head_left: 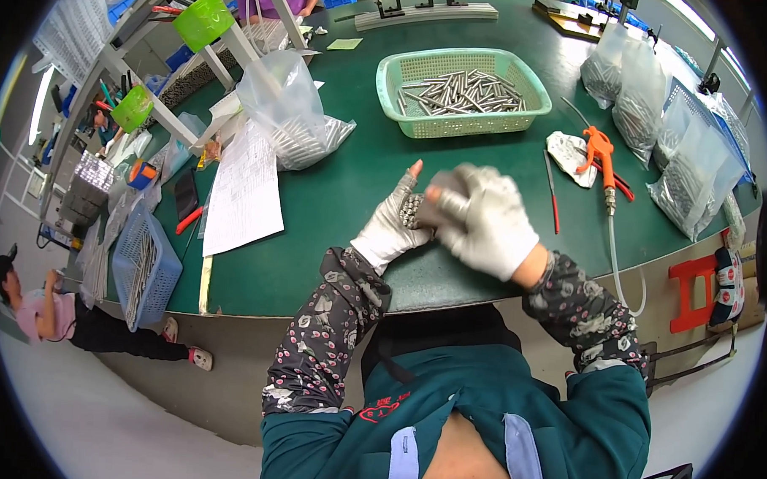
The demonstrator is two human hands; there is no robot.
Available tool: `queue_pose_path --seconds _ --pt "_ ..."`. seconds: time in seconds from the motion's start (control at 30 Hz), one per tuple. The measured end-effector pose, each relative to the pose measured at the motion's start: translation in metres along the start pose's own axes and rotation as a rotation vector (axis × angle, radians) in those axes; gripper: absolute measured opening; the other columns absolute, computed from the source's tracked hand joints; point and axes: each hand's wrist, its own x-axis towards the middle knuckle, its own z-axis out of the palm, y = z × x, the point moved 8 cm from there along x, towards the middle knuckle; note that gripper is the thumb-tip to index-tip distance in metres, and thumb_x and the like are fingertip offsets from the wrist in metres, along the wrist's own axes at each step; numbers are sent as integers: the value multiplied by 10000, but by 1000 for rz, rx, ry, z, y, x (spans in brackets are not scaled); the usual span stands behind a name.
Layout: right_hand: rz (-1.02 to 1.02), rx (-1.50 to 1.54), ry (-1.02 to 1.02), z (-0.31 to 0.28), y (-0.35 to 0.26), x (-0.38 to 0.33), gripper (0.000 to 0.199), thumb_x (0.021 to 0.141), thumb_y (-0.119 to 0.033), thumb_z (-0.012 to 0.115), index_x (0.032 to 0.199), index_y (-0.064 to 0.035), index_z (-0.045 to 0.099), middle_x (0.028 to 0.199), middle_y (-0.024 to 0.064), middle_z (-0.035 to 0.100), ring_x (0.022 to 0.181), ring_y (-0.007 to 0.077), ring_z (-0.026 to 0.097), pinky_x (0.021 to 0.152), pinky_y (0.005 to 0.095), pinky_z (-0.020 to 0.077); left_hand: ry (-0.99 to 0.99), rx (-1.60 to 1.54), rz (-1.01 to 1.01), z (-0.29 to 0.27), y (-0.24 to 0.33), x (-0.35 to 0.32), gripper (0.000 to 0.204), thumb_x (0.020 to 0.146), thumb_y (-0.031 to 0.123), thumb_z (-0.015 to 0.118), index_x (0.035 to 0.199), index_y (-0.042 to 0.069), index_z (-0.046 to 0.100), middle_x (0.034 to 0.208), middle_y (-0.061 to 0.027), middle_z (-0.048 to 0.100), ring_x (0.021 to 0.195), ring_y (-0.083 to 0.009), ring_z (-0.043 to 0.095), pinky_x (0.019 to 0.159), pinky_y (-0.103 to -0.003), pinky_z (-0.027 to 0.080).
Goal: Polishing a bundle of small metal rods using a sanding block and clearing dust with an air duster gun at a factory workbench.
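Note:
My left hand [389,226], in a white glove with the thumb tip bare, rests on the green table [334,204] and grips a bundle of short metal rods [411,212], their ends facing up. My right hand [484,216], also gloved in white, is blurred and closed over the same bundle from the right, with a rod or two between its fingers. Both hands sit near the table's front edge. Beyond them stands a light green plastic basket [395,76] holding several loose metal rods [460,92].
A clear bag of rods [295,118] and paper sheets [243,192] lie to the left. An orange air blow gun [600,154] with its hose, a rag and thin red tools lie to the right, beside more clear bags [694,166]. A blue basket [143,265] hangs at the left edge. A person [68,313] sits lower left.

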Motion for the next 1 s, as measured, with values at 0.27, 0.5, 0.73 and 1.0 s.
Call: queue_pose_path --seconds 0.27,0.5,0.73,1.0 --pt "130 6 -51 4 19 2 428 623 -250 652 1038 -153 609 1102 195 480 985 333 466 829 411 368 33 127 -116 -2 -7 -2 1014 584 -44 721 1383 160 132 1095 -53 466 923 -149 518 832 -274 439" --pt "60 84 -82 13 13 0 457 613 -256 659 1059 -174 598 1114 193 470 1001 338 457 826 413 373 22 109 -2 7 10 4 1030 584 -110 674 1391 181 106 911 -12 476 761 -86 499 741 -215 432" --pt "-46 54 5 8 4 1 400 655 -272 615 1041 -167 606 1063 168 496 941 303 480 762 392 375 43 -31 -81 4 2 5 1030 596 -128 675 1391 184 98 925 -7 473 781 -88 504 740 -233 451" --pt "60 81 -31 12 10 1 418 632 -256 627 1037 -152 611 1083 201 489 971 330 465 802 427 382 109 -268 -158 9 6 1 983 627 -124 655 1389 185 117 934 -8 482 777 -99 507 764 -229 442"
